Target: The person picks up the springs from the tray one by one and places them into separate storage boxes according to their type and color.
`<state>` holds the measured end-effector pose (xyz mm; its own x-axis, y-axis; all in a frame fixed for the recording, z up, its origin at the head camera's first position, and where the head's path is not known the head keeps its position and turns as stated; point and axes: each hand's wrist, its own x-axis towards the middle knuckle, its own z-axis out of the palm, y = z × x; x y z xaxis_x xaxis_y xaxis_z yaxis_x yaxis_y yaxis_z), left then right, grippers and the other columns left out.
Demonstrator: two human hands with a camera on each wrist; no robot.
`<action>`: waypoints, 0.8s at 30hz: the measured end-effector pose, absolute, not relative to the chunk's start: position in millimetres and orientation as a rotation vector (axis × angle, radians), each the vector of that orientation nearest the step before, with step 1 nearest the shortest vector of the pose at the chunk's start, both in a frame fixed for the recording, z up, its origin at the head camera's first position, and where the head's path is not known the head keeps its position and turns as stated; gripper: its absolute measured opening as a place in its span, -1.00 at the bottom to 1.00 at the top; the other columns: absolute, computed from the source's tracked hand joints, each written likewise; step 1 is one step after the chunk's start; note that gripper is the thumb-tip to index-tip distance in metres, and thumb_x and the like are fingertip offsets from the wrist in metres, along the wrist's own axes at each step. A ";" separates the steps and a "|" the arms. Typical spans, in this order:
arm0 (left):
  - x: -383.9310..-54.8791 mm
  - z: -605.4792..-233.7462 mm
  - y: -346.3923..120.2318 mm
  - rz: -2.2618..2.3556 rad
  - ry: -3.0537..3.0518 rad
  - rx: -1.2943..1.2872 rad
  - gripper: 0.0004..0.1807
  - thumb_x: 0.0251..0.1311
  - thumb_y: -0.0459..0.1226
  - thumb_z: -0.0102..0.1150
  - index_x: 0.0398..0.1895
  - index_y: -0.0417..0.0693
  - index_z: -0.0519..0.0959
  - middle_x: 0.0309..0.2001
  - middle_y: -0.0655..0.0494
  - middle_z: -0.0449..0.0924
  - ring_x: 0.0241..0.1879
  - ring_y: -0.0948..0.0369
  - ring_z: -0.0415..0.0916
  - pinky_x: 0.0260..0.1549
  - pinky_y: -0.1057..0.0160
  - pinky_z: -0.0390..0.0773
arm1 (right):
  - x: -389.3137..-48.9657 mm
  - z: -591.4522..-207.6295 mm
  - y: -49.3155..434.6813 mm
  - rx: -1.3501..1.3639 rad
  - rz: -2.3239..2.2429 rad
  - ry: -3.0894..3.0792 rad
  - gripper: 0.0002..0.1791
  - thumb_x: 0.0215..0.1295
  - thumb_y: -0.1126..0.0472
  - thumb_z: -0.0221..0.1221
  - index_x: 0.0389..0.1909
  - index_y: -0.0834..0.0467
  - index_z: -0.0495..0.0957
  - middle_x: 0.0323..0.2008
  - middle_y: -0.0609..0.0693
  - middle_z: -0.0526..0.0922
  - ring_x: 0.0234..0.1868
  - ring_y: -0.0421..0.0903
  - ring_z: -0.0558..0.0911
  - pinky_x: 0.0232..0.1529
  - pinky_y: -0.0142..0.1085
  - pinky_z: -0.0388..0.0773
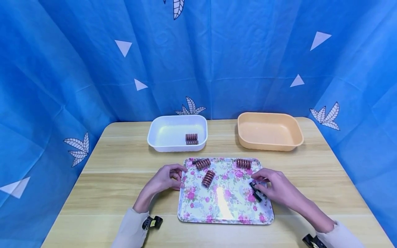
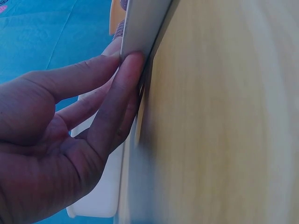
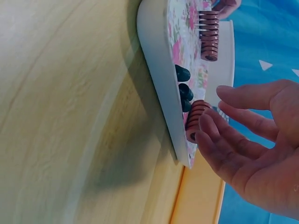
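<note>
A floral tray (image 1: 214, 210) lies on the table, and my left hand (image 1: 167, 177) pinches its left rim between thumb and fingers. In the left wrist view, the left hand (image 2: 93, 107) has its fingertips right on the tray's edge (image 2: 145, 28). Three reddish-brown coil springs sit on the tray: one spring (image 1: 203, 164) at back left, another spring (image 1: 208, 178) nearer the middle, a third spring (image 1: 244, 163) at back right. Over the right side, my right hand (image 1: 276, 186) hovers beside small black pieces (image 1: 257, 197), its fingers loosely bent and apart in the right wrist view.
Behind the tray, a white bin (image 1: 164, 148) at left holds two brown springs (image 1: 191, 138). To its right stands an orange bin (image 1: 270, 146). Another small black piece (image 1: 194, 162) lies beside the back-left spring. A blue curtain (image 1: 217, 69) hangs along the table's far edge.
</note>
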<state>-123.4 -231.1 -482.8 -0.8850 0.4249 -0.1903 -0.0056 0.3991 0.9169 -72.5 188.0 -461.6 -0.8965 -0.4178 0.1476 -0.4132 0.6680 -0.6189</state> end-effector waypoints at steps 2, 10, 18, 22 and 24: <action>-124.0 -482.9 -230.8 1.487 2.266 0.363 -0.40 -0.04 -0.53 0.51 0.16 -0.37 0.57 -0.28 -0.20 0.59 -0.38 0.11 0.54 -0.46 0.38 0.63 | -71.1 -463.0 189.6 -0.714 -1.056 2.879 -0.71 0.17 0.41 0.43 -0.07 0.21 0.72 -0.17 -0.01 0.75 -0.21 -0.08 0.73 -0.16 -0.18 0.78; -126.3 -485.2 -230.3 1.470 2.275 0.359 -0.41 -0.04 -0.53 0.52 0.14 -0.35 0.58 -0.28 -0.16 0.58 -0.39 0.14 0.54 -0.46 0.36 0.66 | -67.1 -469.8 194.0 -0.716 -1.011 2.952 -0.70 0.08 0.38 0.49 -0.13 0.16 0.73 -0.22 -0.08 0.74 -0.26 -0.13 0.70 -0.21 -0.22 0.77; -125.3 -484.8 -230.2 1.477 2.274 0.339 -0.41 -0.06 -0.55 0.52 0.13 -0.33 0.59 -0.28 -0.14 0.57 -0.41 0.14 0.53 -0.48 0.33 0.68 | -63.0 -476.7 196.5 -0.683 -1.000 2.989 -0.68 0.03 0.35 0.53 -0.16 0.12 0.74 -0.19 -0.10 0.70 -0.24 -0.14 0.67 -0.23 -0.24 0.74; -124.0 -485.6 -230.1 1.492 2.255 0.329 -0.41 -0.05 -0.55 0.51 0.14 -0.34 0.58 -0.29 -0.16 0.57 -0.40 0.13 0.54 -0.46 0.27 0.73 | -61.8 -481.0 196.0 -0.651 -0.996 3.005 -0.69 0.02 0.33 0.55 -0.18 0.11 0.75 -0.20 -0.10 0.66 -0.26 -0.17 0.61 -0.31 -0.31 0.69; -123.5 -486.0 -230.1 1.500 2.244 0.329 -0.41 -0.04 -0.55 0.50 0.14 -0.34 0.58 -0.30 -0.17 0.58 -0.39 0.12 0.54 -0.45 0.24 0.75 | -61.2 -482.9 195.2 -0.637 -0.995 3.006 -0.69 0.02 0.33 0.55 -0.18 0.11 0.75 -0.21 -0.10 0.64 -0.30 -0.19 0.56 -0.36 -0.36 0.64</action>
<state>-123.5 -230.1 -486.0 -0.8842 0.4170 -0.2104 -0.0350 0.3902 0.9201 -61.2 195.2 -482.9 -0.9186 -0.3391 0.2031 -0.3933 0.7331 -0.5549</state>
